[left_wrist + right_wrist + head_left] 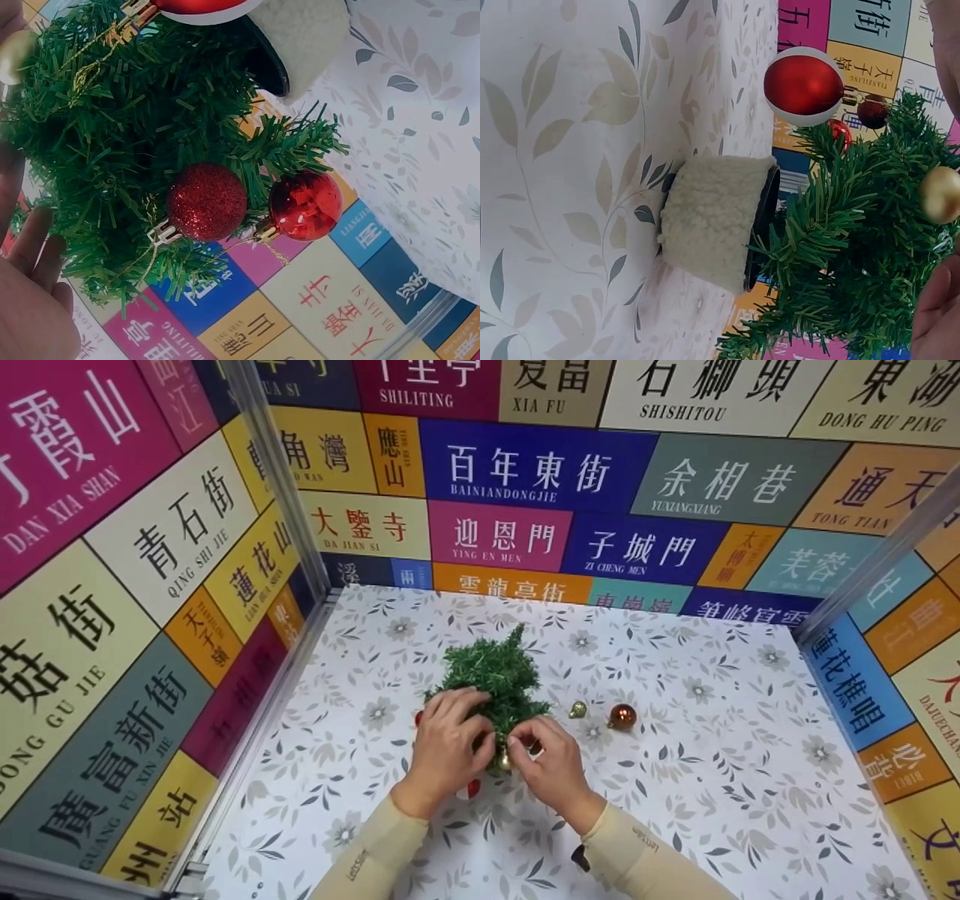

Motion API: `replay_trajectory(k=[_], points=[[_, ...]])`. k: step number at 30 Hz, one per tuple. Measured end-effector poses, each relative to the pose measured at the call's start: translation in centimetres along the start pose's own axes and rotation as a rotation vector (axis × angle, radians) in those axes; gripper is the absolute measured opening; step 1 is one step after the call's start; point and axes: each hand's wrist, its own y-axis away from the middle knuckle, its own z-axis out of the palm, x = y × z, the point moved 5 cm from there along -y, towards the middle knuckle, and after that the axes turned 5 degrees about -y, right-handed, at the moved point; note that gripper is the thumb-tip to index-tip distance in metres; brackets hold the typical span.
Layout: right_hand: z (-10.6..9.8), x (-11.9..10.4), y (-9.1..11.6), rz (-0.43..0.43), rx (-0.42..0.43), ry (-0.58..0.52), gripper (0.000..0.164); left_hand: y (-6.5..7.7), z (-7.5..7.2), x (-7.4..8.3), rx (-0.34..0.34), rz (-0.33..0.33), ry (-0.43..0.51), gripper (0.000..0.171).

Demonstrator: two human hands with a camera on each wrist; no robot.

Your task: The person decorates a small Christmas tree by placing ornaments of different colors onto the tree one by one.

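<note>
A small artificial Christmas tree point(491, 664) stands between both hands. At its near side hangs a gold ball ornament point(941, 195). My right hand point(549, 761) pinches thumb and index finger together just above this ball, seemingly at its cord; the exact contact is hidden. My left hand point(448, 742) lies against the tree's left side with bent fingers, and greenery hides what its fingertips touch. A glittery red ball point(208, 202), a shiny red ball point(305, 206) and a red-and-white ornament point(802, 86) hang on branches. The tree's base point(712, 217) is wrapped in cream fleece.
To the right of the tree, a small gold ball point(577, 709) and a larger copper-red ball point(622, 717) lie on the floral tabletop point(712, 780). A small dark object point(580, 857) shows beside the right sleeve. Panels with colourful lettering point(525, 472) enclose the table's back and sides.
</note>
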Motion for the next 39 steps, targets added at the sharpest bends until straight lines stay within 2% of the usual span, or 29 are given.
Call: replay_trajectory(k=[7,12,15,19,22,24,31,39], points=[[0.3,0.7,-0.1,0.105,-0.012,-0.027,0.013,0.0,0.0,-0.1,-0.003,-0.010,-0.016,0.007],[0.8,0.9,-0.1,0.162,-0.058,-0.075,0.007,0.1,0.1,-0.3,-0.004,-0.035,-0.035,0.009],[0.9,0.7,-0.1,0.108,-0.076,0.001,0.007,0.3,0.0,-0.4,-0.007,-0.041,-0.044,0.008],[0.9,0.0,0.0,-0.034,-0.063,0.127,0.013,0.5,-0.1,-0.4,-0.009,-0.034,-0.051,0.007],[1.2,-0.3,0.1,-0.092,-0.067,0.148,0.015,0.7,-0.2,-0.4,-0.009,-0.020,-0.048,0.008],[1.3,-0.3,0.3,-0.089,-0.077,0.131,0.015,0.8,-0.2,-0.4,-0.011,-0.013,-0.045,0.008],[1.2,0.2,0.4,0.004,-0.091,0.029,0.004,0.9,-0.1,-0.3,-0.044,-0.006,-0.052,0.007],[0.8,0.0,0.3,-0.009,-0.064,0.012,0.005,0.9,-0.1,-0.3,-0.028,-0.005,-0.028,0.008]])
